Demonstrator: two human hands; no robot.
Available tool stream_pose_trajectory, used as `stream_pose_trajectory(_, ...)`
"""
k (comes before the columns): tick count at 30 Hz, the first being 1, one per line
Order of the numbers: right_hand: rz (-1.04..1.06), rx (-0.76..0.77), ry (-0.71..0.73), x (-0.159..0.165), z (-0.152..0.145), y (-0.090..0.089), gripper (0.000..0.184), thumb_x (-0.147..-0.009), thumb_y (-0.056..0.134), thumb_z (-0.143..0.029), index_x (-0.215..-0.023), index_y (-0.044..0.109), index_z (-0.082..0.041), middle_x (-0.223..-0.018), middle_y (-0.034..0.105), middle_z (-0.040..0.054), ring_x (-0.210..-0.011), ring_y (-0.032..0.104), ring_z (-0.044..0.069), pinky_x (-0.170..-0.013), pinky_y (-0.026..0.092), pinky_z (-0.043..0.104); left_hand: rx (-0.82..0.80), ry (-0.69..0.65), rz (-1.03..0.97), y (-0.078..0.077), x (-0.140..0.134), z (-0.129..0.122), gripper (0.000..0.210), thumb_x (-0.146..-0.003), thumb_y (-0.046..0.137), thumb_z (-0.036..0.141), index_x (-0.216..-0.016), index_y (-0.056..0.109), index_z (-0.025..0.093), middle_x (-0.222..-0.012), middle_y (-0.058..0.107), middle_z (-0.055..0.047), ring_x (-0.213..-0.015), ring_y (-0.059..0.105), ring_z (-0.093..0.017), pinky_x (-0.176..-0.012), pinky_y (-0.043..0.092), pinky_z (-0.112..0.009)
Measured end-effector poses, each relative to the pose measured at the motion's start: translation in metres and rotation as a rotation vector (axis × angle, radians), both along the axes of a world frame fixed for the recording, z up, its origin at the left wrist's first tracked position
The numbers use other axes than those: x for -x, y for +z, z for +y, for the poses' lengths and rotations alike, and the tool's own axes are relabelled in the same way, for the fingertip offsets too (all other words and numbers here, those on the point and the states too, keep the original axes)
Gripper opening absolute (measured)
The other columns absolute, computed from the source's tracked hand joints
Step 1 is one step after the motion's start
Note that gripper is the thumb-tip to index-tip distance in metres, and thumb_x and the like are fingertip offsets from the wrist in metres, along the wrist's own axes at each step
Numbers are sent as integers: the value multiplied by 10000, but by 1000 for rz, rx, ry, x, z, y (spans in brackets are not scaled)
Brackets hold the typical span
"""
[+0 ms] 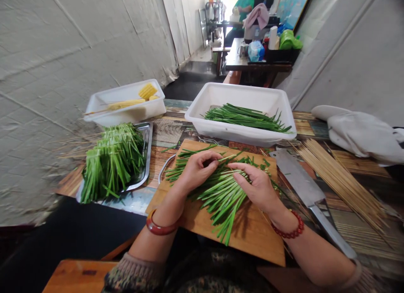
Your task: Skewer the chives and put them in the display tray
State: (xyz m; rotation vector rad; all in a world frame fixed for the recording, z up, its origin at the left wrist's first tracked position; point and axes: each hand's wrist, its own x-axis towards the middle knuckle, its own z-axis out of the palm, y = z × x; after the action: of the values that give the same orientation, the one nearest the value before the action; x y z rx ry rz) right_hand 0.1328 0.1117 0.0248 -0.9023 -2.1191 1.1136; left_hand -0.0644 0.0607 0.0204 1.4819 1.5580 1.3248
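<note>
On the cutting board nearest us lie green stalks; above them our left hand curls its fingers narrowly and our right hand parts them slightly, though we cannot tell whether either grips. Our patchwork-wood surface also carries bunched greens on a metal tray leftward, a cleaver and thin sticks rightward, two white tubs behind. Beyond, past pale walls, stand a cluttered table and a person in green.
</note>
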Motion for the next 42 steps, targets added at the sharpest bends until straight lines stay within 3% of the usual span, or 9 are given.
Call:
stream_pose_trajectory(7, 28, 5, -24, 0, 1, -2, 263, -905, 557, -281, -1093, 723, -202, -1094, 768, 64, -989, 718, 213, -921, 551, 354, -20, -14, 18, 3, -1, 1, 126, -835, 628, 239, -785, 701, 149, -761, 677, -28, -721, 587, -141, -692, 437, -249)
stream_pose_trajectory(16, 33, 14, -24, 1, 1, 0, 269, -896, 564, -271, -1103, 724, -205, -1085, 771, 60, -964, 726, 212, -927, 556, 365, 26, -63, -87, 1, -6, 0, 80, -804, 618, 212, -759, 619, 146, -668, 555, 20, -606, 480, -94, -579, 377, -209)
stream_pose_trajectory(23, 56, 9, -26, 3, 1, -1, 252, -894, 570, -273, -1083, 726, -217, -1068, 777, 53, -943, 732, 213, -901, 568, 354, 12, -81, -24, 6, -6, -1, 197, -843, 620, 258, -944, 740, 139, -844, 707, -57, -778, 618, -162, -723, 460, -265)
stream_pose_trajectory(31, 45, 15, -15, 3, 0, 0, 258, -896, 567, -265, -1092, 726, -208, -1085, 774, 57, -975, 727, 209, -912, 562, 342, 6, -26, -10, 6, -7, 1, 152, -853, 599, 239, -764, 680, 146, -745, 675, -23, -706, 585, -136, -670, 442, -240)
stream_pose_trajectory(42, 35, 8, -15, 2, 1, -1, 265, -901, 565, -266, -1105, 725, -214, -1096, 771, 52, -982, 724, 206, -926, 561, 353, -36, -54, 22, 6, -7, 1, 132, -845, 614, 233, -795, 703, 151, -773, 688, -38, -727, 591, -148, -726, 456, -269)
